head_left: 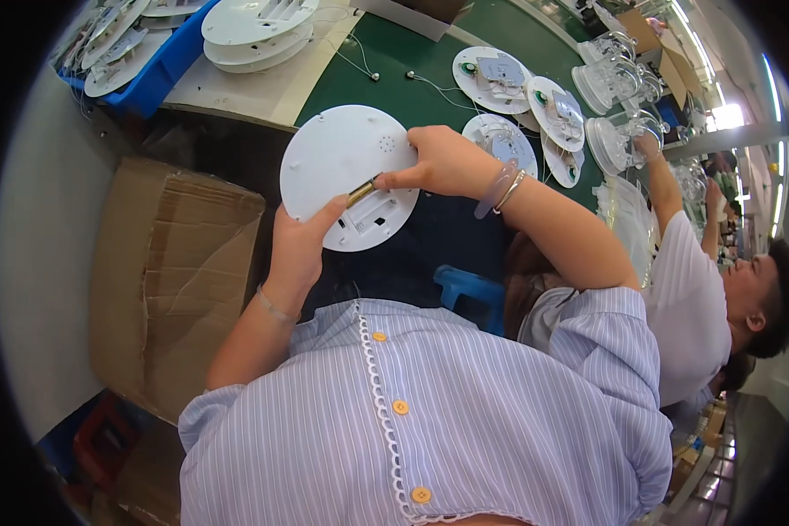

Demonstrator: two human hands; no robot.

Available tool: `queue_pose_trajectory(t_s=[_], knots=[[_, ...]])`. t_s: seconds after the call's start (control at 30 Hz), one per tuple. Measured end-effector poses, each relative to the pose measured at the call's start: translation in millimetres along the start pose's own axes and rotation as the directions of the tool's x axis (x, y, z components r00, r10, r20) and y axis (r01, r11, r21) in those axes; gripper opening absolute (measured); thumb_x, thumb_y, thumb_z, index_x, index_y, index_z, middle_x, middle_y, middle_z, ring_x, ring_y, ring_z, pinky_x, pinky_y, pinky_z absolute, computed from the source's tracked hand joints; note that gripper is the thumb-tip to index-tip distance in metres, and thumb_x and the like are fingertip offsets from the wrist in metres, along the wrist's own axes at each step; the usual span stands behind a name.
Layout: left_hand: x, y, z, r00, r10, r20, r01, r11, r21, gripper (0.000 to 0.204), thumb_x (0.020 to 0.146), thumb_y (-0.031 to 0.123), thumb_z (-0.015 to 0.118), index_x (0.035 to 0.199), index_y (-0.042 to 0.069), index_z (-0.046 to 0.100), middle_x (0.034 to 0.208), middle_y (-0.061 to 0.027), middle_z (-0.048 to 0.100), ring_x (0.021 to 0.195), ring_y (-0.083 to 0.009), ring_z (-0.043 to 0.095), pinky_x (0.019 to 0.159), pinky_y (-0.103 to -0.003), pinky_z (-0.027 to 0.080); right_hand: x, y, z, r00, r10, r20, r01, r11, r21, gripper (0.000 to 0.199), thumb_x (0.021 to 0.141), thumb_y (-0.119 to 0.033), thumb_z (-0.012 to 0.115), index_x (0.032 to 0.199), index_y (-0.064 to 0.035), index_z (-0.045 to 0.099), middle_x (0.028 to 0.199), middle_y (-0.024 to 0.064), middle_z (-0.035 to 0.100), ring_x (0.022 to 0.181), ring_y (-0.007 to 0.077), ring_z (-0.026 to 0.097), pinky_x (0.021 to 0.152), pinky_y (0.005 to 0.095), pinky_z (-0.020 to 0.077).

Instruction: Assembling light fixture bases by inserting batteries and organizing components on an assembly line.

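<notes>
A round white plastic base (pixel 333 162) is held up in front of me, its face with the battery compartment toward me. My left hand (pixel 300 245) grips its lower left edge, the thumb lying by one end of a gold-coloured battery (pixel 360 192). With my right hand (pixel 443 162) I hold the upper right rim, and a finger presses at the battery's other end. The battery lies in one slot of the compartment; the slot below it (pixel 379 221) looks vacant. Small perforations dot the base near my right hand.
Several white discs with circuit parts and wires (pixel 500 79) lie on the green table (pixel 394 53). More discs are stacked at the upper left, beside a blue bin (pixel 153 74). A cardboard box (pixel 175 280) stands left, a blue stool (pixel 469 294) below. A co-worker (pixel 697 298) reaches toward clear domes (pixel 618 140).
</notes>
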State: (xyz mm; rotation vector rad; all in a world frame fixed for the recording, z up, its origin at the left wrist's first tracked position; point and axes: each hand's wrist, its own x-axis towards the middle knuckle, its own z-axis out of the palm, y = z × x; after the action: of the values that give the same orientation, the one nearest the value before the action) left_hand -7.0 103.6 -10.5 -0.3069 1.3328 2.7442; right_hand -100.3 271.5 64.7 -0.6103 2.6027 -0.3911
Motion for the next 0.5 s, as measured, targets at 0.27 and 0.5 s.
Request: queue_pose_trajectory(t_s=[0.27, 0.5], knots=[[16.5, 6.9, -7.1, 0.997, 0.071, -0.041, -0.072, 0.997, -0.023, 0.04, 0.066, -0.008, 0.061, 0.104, -0.002, 0.05, 0.099, -0.0096, 0.055, 0.087, -0.0168, 0.054, 0.077, -0.027, 0.044, -2.1, -0.2, -19.6, 0.977, 0.172, -0.127, -0.051, 0.766, 0.641, 0.028, 0.074, -0.034, 0.056, 0.076, -0.0058, 0.053, 0.061, -0.0021, 0.046, 0.046, 0.0083, 0.043, 0.038, 0.0177, 0.031], [18.1, 13.6, -2.5, 0.995, 0.066, -0.074, -0.077, 0.986, -0.145, 0.044, 0.066, -0.007, 0.06, 0.108, -0.001, 0.047, 0.103, -0.0109, 0.053, 0.092, -0.0191, 0.053, 0.078, -0.029, 0.044, 31.5, 41.0, -11.9, 0.96, 0.126, 0.251, -0.214, -0.25, 0.944, 0.023, 0.077, -0.026, 0.054, 0.077, -0.0033, 0.05, 0.074, 0.0079, 0.05, 0.06, 0.0156, 0.05, 0.05, 0.0259, 0.0485]])
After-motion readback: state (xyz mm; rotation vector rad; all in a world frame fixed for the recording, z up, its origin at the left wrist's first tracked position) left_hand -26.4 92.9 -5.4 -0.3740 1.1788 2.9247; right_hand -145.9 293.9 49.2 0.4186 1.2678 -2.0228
